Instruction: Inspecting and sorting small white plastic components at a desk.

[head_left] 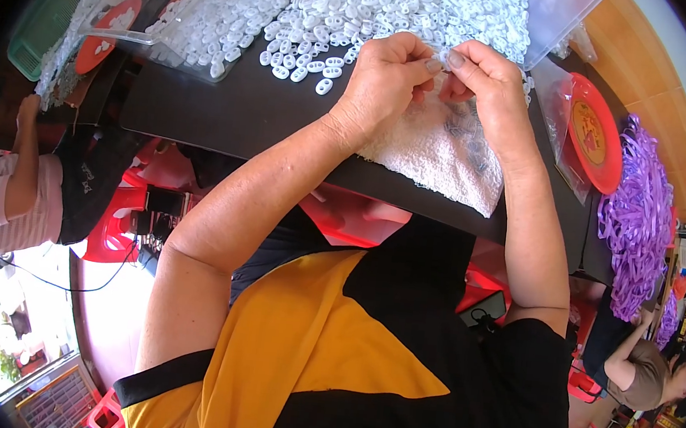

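Above the far part of a dark table (pixel 196 113), my left hand (pixel 385 78) and my right hand (pixel 487 88) meet fingertip to fingertip. Both are closed in a pinch around a small white plastic piece (pixel 444 55), mostly hidden by the thumbs. Just beyond them lies a heap of white oval pieces with two holes (pixel 412 10), several of them strewn loose at its near left side. Under my hands a white towel (pixel 423 156) is spread, with small clear, thin bits (pixel 468 131) on it that are too fine to make out.
Left of the heap stands a clear plastic bin (pixel 221 17) of similar white pieces. A red round tray (pixel 594 133) and a bundle of purple ribbons (pixel 636 217) are at the right. A green basket (pixel 46 20) sits far left. Other people work at both sides.
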Demonstrator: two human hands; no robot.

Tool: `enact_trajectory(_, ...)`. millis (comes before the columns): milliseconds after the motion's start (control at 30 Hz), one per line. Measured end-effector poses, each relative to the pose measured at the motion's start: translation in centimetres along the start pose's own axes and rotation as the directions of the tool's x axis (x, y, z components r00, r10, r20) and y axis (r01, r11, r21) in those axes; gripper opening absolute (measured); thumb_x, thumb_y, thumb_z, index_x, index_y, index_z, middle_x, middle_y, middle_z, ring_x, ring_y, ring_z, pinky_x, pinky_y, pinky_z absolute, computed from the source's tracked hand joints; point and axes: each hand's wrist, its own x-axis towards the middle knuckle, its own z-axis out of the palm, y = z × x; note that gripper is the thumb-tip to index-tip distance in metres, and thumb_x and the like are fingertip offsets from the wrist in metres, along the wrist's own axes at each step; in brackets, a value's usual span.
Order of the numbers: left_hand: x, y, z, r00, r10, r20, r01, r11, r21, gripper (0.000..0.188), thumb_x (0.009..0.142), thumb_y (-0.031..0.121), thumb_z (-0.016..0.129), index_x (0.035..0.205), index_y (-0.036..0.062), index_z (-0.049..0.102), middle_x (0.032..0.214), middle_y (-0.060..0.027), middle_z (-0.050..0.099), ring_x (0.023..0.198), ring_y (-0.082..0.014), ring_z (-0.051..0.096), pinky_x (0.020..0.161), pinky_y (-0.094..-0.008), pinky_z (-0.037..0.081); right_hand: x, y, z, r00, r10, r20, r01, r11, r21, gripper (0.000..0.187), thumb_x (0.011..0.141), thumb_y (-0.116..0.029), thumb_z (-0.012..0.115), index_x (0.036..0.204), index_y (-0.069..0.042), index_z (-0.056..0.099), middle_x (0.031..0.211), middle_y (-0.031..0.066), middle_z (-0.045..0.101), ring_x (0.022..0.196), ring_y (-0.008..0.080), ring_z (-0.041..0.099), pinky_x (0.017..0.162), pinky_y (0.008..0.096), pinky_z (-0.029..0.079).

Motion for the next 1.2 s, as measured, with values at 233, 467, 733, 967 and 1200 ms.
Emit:
enact_trajectory(233, 0.0, 0.6, -0.1, 0.997, -0.045, 0.056, 0.054, 0.982, -0.179, 0.013, 0.089, 0.01, 0.064, 0.093, -0.0013, 0.059, 0.073, -0.0043, 0.06, 0.056, -0.0088, 0.053, 0.046, -0.0212, 0.039, 0.1, -0.4, -1.2, 0.998, -0.067, -0.002, 0.067, 0.997, -0.028, 0.017, 0.091, -0.018, 0.058, 0.084, -0.003, 0.062, 0.066, -0.003, 0.05, 0.062, 0.0061, 0.048, 0.058, 0.0213, 0.038)
enact_trajectory(467, -0.3, 1.2, 0.2, 0.988, 0.074, 0.134, -0.047, 0.98, -0.193, 0.024, 0.08, 0.001, 0.072, 0.101, -0.0022, 0.06, 0.078, -0.0054, 0.062, 0.062, -0.0086, 0.056, 0.047, -0.0207, 0.042, -0.1, -1.0, -2.4, 0.987, -0.029, 0.157, 0.016, 0.997, 0.081, 0.021, 0.091, -0.023, 0.059, 0.081, -0.005, 0.063, 0.067, -0.0015, 0.058, 0.061, 0.0069, 0.054, 0.059, 0.0209, 0.039)
enact_trajectory(733, -0.5, 1.3, 0.2, 0.986, 0.14, 0.09, -0.13, 0.986, -0.106, 0.028, 0.073, 0.001, 0.079, 0.097, -0.0009, 0.064, 0.079, -0.0044, 0.064, 0.062, -0.0053, 0.055, 0.048, -0.0188, 0.042, -0.3, -1.4, -2.5, 0.97, -0.004, 0.242, -0.019, 0.995, 0.093, 0.027, 0.092, -0.029, 0.059, 0.078, -0.005, 0.063, 0.063, -0.0001, 0.058, 0.057, 0.0089, 0.058, 0.056, 0.0211, 0.04)
enact_trajectory(967, -1.1, 1.6, 0.2, 0.978, 0.196, 0.075, -0.196, 0.981, 0.002, 0.031, 0.073, 0.003, 0.08, 0.099, -0.0008, 0.063, 0.081, -0.0051, 0.065, 0.065, -0.006, 0.056, 0.049, -0.0188, 0.044, -0.7, -1.9, -2.2, 0.965, 0.009, 0.261, -0.043, 0.991, 0.125, 0.03, 0.093, -0.03, 0.058, 0.076, -0.005, 0.062, 0.062, 0.0, 0.058, 0.054, 0.0093, 0.057, 0.053, 0.0207, 0.04)
enact_trajectory(1200, -1.7, 1.8, 0.3, 0.969, 0.228, 0.099, -0.216, 0.969, -0.115, 0.03, 0.075, 0.002, 0.078, 0.099, -0.0007, 0.061, 0.081, -0.0041, 0.064, 0.066, -0.0058, 0.056, 0.051, -0.0184, 0.043, -1.4, -2.0, -1.9, 0.962, 0.059, 0.265, -0.117, 0.971, 0.208, 0.031, 0.092, -0.029, 0.059, 0.075, -0.004, 0.06, 0.061, -0.0002, 0.054, 0.05, 0.0096, 0.054, 0.05, 0.0211, 0.038)
